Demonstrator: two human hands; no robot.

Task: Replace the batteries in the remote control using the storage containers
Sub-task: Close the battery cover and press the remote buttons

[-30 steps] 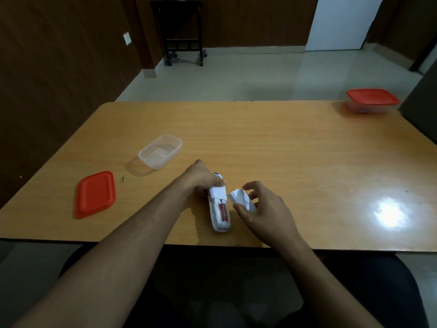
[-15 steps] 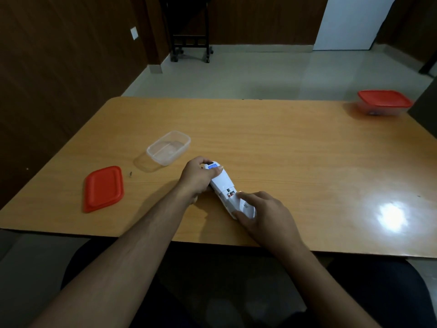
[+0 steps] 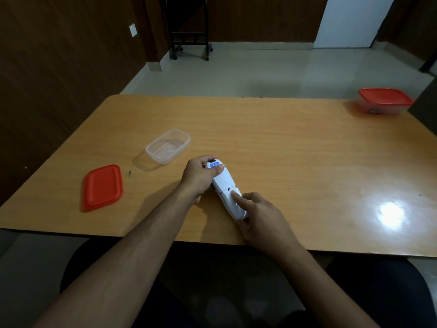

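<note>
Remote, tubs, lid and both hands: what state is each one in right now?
remote control: face down on the table, battery cover on.
clear tub: open, looks empty.
loose red lid: flat on the table.
far tub: closed with its red lid.
left hand: grips the remote's top end.
right hand: fingers press the cover.

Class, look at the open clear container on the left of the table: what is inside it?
Nothing shows inside the open clear container; its clear floor lets the table show through. Its red lid lies apart beside it. Tiny items would be too small to tell.
</note>
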